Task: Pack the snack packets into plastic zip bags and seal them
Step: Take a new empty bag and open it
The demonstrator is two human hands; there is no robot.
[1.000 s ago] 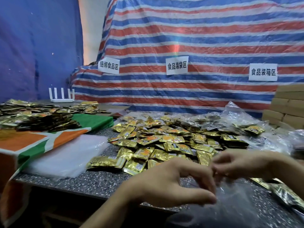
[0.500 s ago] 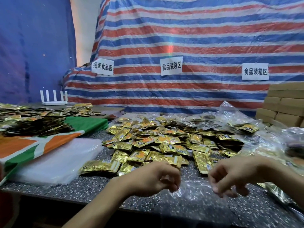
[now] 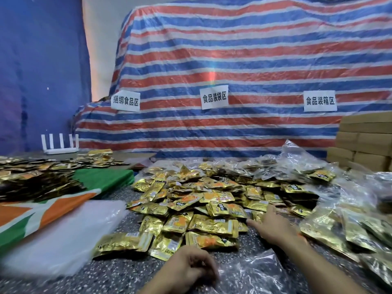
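The left hand (image 3: pixel 191 266) sits low at the near edge of the bench (image 3: pixel 127 276), fingers curled in and pinching the left edge of a clear bag (image 3: pixel 252 272); the bag lies crumpled and flat on the speckled top just to that hand's right, with nothing in it that I can make out. The right hand (image 3: pixel 273 228) is stretched forward past the bag, fingers (image 3: pixel 268 211) straight and spread, holding nothing; the tips touch the near right side of the heap of snack packets (image 3: pixel 212 200).

Those gold packets lie loose and overlapping across the middle of the bench, well beyond the clear bag. To the right of the heap are filled bags (image 3: pixel 350 230), gold packets showing through the plastic; behind them stand stacked cardboard boxes (image 3: pixel 364 149). On the left, just beside the heap, lies a flat whitish stack of plastic (image 3: pixel 63 240); it rests partly on a green, orange and white cloth (image 3: pixel 42 211); on that cloth is a second heap of packets (image 3: pixel 31 179), darker and flatter. Further back on the left stands a white router (image 3: pixel 60 145) with its aerials upright. A red, white and blue striped tarp (image 3: pixel 233 71) fills the back, with three paper signs (image 3: pixel 214 96) stuck on it; a blue sheet (image 3: pixel 31 71) hangs at the far left.
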